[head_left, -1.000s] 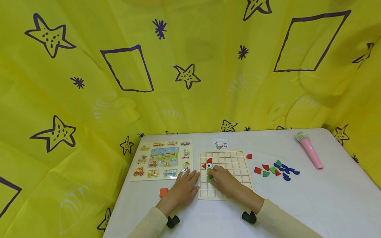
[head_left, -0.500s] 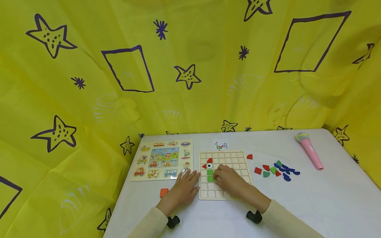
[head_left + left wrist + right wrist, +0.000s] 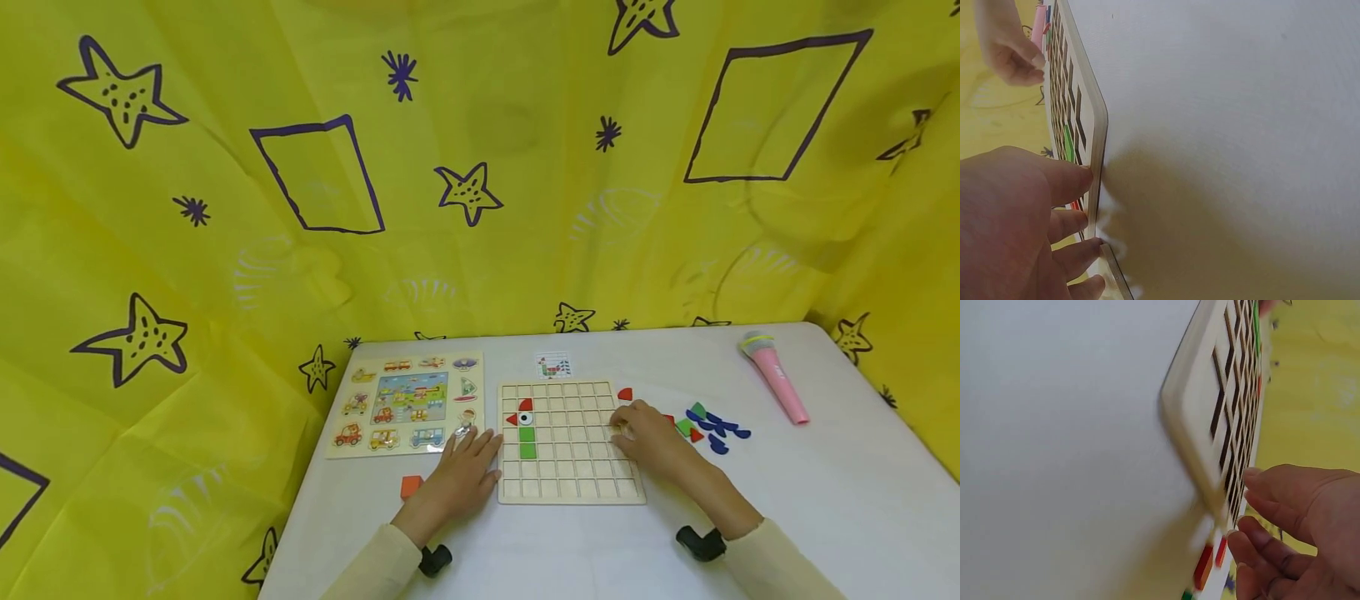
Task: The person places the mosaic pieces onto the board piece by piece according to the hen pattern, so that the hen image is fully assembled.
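Note:
A wooden grid board (image 3: 576, 450) lies on the white table. Near its left side sit two green squares (image 3: 528, 451), a round eye tile (image 3: 526, 418) and red pieces (image 3: 527, 405) above and beside the eye. My left hand (image 3: 459, 475) rests with fingers extended at the board's left edge; in the left wrist view its thumb (image 3: 1072, 181) touches the rim. My right hand (image 3: 651, 437) hovers by the board's right edge, fingers loosely bent and holding nothing, as the right wrist view shows. It hides some of the loose pieces beyond it.
Blue, green and red pieces (image 3: 718, 423) lie right of the board, and a red quarter-circle (image 3: 626, 394) near its upper right corner. A picture card (image 3: 553, 365) lies behind it. Left are a vehicle puzzle (image 3: 412, 397) and an orange block (image 3: 411, 487). A pink microphone (image 3: 780, 379) lies far right.
My right hand has let go of the lower green square, which now lies in its cell, and moved right to the board's right edge. The left hand has stayed in place.

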The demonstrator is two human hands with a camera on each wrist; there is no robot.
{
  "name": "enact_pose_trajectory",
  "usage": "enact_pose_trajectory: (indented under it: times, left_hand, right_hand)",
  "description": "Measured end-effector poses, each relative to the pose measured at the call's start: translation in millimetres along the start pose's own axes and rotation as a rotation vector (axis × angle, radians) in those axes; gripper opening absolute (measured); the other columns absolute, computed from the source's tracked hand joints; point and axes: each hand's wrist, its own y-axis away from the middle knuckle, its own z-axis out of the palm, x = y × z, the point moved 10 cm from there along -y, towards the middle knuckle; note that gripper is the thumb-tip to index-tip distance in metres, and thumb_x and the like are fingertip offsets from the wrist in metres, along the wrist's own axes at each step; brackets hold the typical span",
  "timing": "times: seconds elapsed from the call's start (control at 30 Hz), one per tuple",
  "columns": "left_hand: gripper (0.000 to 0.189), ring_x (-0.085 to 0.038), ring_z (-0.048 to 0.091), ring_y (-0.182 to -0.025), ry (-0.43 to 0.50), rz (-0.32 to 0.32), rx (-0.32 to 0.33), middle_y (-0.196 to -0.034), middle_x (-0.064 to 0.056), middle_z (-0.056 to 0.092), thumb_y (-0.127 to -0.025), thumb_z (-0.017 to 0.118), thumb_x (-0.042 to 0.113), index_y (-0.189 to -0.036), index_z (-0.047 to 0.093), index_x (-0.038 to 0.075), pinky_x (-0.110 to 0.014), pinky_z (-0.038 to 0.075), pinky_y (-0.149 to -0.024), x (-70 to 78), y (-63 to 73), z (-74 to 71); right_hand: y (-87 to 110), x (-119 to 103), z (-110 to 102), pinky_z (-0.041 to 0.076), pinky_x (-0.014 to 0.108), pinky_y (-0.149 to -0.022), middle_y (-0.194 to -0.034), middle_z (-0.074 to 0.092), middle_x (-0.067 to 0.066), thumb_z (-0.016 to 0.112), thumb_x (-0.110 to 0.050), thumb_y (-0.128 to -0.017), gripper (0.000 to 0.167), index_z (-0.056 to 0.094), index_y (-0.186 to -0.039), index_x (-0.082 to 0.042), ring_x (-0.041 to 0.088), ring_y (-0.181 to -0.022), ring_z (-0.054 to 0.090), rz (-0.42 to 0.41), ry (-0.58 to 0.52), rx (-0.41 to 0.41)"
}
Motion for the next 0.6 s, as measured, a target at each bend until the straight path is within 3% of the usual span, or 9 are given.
enact_pose_trajectory:
  times: [0.17, 0.3, 0.47, 0.6]
  left_hand:
    - [0.059, -0.036, 0.026, -0.161, 0.005, -0.003, -0.002, -0.170, -0.008, 0.038, -0.110, 0.053, 0.035, -0.164, 0.040, 0.016, -0.062, 0.016, -0.130, 0.5, 0.1, -1.5]
    - [0.058, -0.037, 0.026, -0.160, 0.014, -0.004, -0.004, -0.169, -0.009, 0.039, -0.110, 0.054, 0.034, -0.163, 0.041, 0.015, -0.063, 0.016, -0.130, 1.2, 1.1, -2.6]
    - [0.059, -0.037, 0.026, -0.160, 0.008, -0.010, -0.015, -0.170, -0.009, 0.038, -0.110, 0.054, 0.034, -0.164, 0.040, 0.015, -0.063, 0.016, -0.130, 0.8, 1.2, -1.5]
    - [0.059, -0.037, 0.027, -0.160, 0.013, -0.006, -0.016, -0.170, -0.009, 0.039, -0.110, 0.054, 0.033, -0.164, 0.040, 0.015, -0.063, 0.016, -0.130, 2.3, 1.5, -1.2]
  right_hand:
    - [14.3, 27, -18, 0.058, 0.053, -0.087, -0.108, 0.062, 0.015, 0.076, -0.004, -0.092, 0.026, 0.069, -0.116, 0.001, 0.031, -0.098, 0.059, 0.025, 0.035, 0.062]
    - [22.8, 41, -24, 0.055, 0.058, -0.085, -0.108, 0.064, 0.016, 0.077, -0.004, -0.090, 0.029, 0.069, -0.117, 0.001, 0.035, -0.101, 0.061, 0.047, 0.080, 0.083]
    - [25.9, 46, -22, 0.050, 0.058, -0.080, -0.101, 0.068, 0.011, 0.079, -0.007, -0.091, 0.025, 0.070, -0.114, 0.000, 0.034, -0.098, 0.065, 0.046, 0.104, 0.073]
    - [28.9, 48, -21, 0.054, 0.054, -0.079, -0.095, 0.068, 0.008, 0.080, -0.013, -0.092, 0.020, 0.069, -0.106, -0.002, 0.029, -0.090, 0.067, 0.042, 0.096, 0.060]
